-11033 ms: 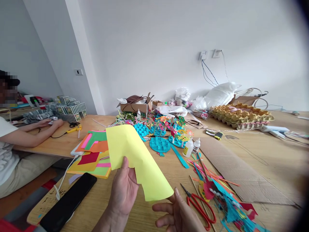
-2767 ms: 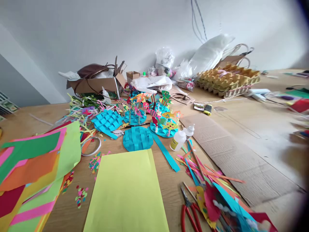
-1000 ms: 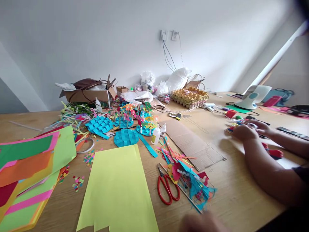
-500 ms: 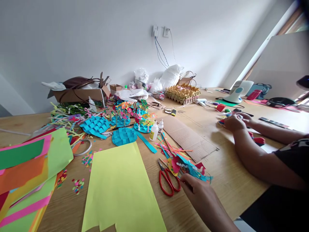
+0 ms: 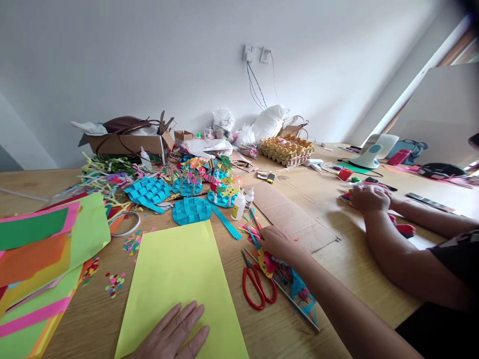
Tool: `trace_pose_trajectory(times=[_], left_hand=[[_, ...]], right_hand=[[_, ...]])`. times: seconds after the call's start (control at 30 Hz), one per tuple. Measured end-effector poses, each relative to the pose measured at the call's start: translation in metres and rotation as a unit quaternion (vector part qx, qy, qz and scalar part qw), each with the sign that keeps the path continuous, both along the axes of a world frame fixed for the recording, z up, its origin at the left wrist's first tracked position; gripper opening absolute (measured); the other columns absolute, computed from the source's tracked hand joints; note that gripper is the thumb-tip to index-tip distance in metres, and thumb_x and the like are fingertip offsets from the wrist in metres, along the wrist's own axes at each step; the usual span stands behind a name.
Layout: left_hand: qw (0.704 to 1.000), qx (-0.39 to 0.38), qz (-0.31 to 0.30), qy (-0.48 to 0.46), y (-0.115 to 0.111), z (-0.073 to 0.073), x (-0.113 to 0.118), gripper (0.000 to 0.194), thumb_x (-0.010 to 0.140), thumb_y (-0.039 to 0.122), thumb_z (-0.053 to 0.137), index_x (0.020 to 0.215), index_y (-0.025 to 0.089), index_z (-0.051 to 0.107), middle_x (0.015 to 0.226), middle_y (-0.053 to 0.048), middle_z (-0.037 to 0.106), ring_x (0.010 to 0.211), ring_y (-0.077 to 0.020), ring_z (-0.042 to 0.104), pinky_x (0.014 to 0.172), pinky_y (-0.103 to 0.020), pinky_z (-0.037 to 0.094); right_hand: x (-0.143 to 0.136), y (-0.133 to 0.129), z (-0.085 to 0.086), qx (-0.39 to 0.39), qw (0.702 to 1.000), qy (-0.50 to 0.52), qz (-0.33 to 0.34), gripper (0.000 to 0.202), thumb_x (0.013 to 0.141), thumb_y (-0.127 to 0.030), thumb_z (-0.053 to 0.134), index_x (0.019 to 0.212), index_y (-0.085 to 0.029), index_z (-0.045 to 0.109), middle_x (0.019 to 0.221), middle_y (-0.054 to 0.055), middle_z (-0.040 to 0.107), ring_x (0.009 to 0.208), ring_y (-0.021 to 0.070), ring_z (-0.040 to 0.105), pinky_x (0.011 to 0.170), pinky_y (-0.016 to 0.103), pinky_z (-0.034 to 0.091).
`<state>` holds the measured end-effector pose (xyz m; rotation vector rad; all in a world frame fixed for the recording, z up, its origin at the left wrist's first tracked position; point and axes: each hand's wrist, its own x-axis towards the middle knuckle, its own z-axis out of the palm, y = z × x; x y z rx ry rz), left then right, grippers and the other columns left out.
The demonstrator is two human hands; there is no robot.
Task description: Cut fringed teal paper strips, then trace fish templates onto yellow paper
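Note:
My left hand (image 5: pixel 175 334) lies flat on a yellow-green sheet of paper (image 5: pixel 183 269), fingers spread. My right hand (image 5: pixel 277 243) reaches over the colored paper scraps, its fingers curled down at the near end of a thin pencil-like stick (image 5: pixel 255 217). What sits between those fingertips is hidden. Just below my right hand are red-handled scissors (image 5: pixel 259 288), lying with the blades apart. Beside the scissors, a long wooden stick (image 5: pixel 299 310) and blue paper pieces (image 5: pixel 299 286) lie partly under my right forearm.
Glue bottles (image 5: pixel 238 205) stand behind the scraps, near woven blue paper pieces (image 5: pixel 191 210) and paper fish. A cardboard strip (image 5: pixel 295 219) lies to their right. Stacked colored papers (image 5: pixel 33 254) and a tape roll (image 5: pixel 125 224) are at left. Another person's hands (image 5: pixel 370 198) work at right.
My right hand has moved forward and left from beside the scissors to the scraps, uncovering the long wooden stick. My left hand has come into view onto the yellow-green sheet.

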<state>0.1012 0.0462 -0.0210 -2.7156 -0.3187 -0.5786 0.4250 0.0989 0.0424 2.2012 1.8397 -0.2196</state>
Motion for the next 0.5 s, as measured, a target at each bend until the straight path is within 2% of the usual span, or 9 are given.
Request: trace_pose_trajectory(times=[0.1, 0.2, 0.27, 0.37, 0.5], left_hand=[[1.000, 0.013, -0.018, 0.006, 0.002, 0.003, 0.014, 0.031, 0.090, 0.031, 0.039, 0.114, 0.025, 0.057, 0.111, -0.002, 0.065, 0.108, -0.0164, 0.053, 0.102, -0.028, 0.031], [1.000, 0.015, -0.019, 0.016, 0.001, -0.006, 0.017, 0.030, 0.091, 0.027, 0.038, 0.114, 0.025, 0.056, 0.111, -0.001, 0.065, 0.108, -0.0160, 0.053, 0.104, -0.030, 0.028], [1.000, 0.012, -0.015, 0.025, 0.000, -0.012, 0.015, 0.029, 0.090, 0.025, 0.039, 0.114, 0.025, 0.056, 0.112, -0.002, 0.064, 0.108, -0.0161, 0.052, 0.104, -0.030, 0.027], [1.000, 0.001, -0.010, 0.024, -0.002, -0.017, 0.012, 0.029, 0.089, 0.026, 0.043, 0.115, 0.024, 0.055, 0.114, -0.003, 0.063, 0.110, -0.0169, 0.051, 0.104, -0.032, 0.026], [1.000, -0.012, -0.002, 0.023, -0.005, -0.017, 0.012, 0.030, 0.087, 0.024, 0.048, 0.117, 0.023, 0.054, 0.115, -0.004, 0.062, 0.111, -0.0177, 0.050, 0.104, -0.033, 0.027]], right_hand=[[0.002, 0.002, -0.007, -0.033, 0.999, 0.000, 0.003, 0.021, 0.087, -0.031, 0.051, 0.096, -0.014, 0.058, 0.097, 0.005, 0.061, 0.085, 0.0158, 0.059, 0.075, 0.035, 0.048], [0.001, 0.004, -0.010, -0.042, 0.999, 0.005, 0.001, 0.023, 0.087, -0.031, 0.051, 0.100, -0.014, 0.057, 0.101, 0.005, 0.059, 0.087, 0.0168, 0.058, 0.076, 0.037, 0.048], [0.000, 0.007, -0.011, -0.038, 0.999, 0.013, -0.005, 0.022, 0.086, -0.031, 0.052, 0.097, -0.013, 0.058, 0.098, 0.005, 0.060, 0.086, 0.0162, 0.058, 0.075, 0.036, 0.048], [0.001, 0.011, -0.010, -0.012, 0.999, 0.028, -0.024, 0.017, 0.081, -0.028, 0.055, 0.082, -0.013, 0.062, 0.085, 0.006, 0.063, 0.077, 0.0180, 0.059, 0.064, 0.030, 0.045], [-0.001, 0.011, -0.002, 0.073, 0.995, 0.053, -0.050, 0.015, 0.076, -0.024, 0.050, 0.072, -0.016, 0.062, 0.072, 0.008, 0.064, 0.067, 0.0194, 0.059, 0.051, 0.025, 0.034]])
